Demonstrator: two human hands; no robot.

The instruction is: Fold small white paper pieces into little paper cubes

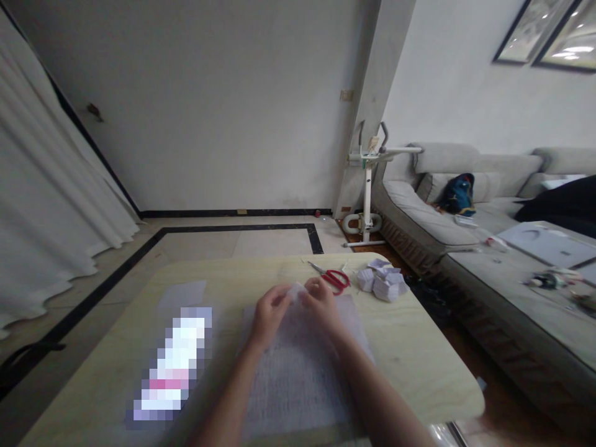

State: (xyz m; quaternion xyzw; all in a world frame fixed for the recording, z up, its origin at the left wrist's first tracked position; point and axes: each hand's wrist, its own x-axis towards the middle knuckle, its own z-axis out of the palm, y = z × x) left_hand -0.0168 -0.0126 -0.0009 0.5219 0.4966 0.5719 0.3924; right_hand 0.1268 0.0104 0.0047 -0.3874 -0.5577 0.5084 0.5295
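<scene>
Between the fingertips of my left hand [270, 313] and my right hand [321, 303] is a small piece of white paper [297, 290]. Both hands are closed in a pinch on it, above the far part of a large printed sheet [298, 372] lying on the table. Just beyond my right hand lie scissors [336, 279] with red handles, blades pointing to the far left. Several folded paper pieces [384, 279] sit in a cluster to the right of the scissors.
The pale wooden table [419, 372] has rounded corners. On its left are a blank paper slip [181, 293] and a blurred-out bright rectangular thing [172, 366]. A grey sofa [503, 273] stands at the right, a white exercise machine [367, 192] behind, a curtain [51, 186] at left.
</scene>
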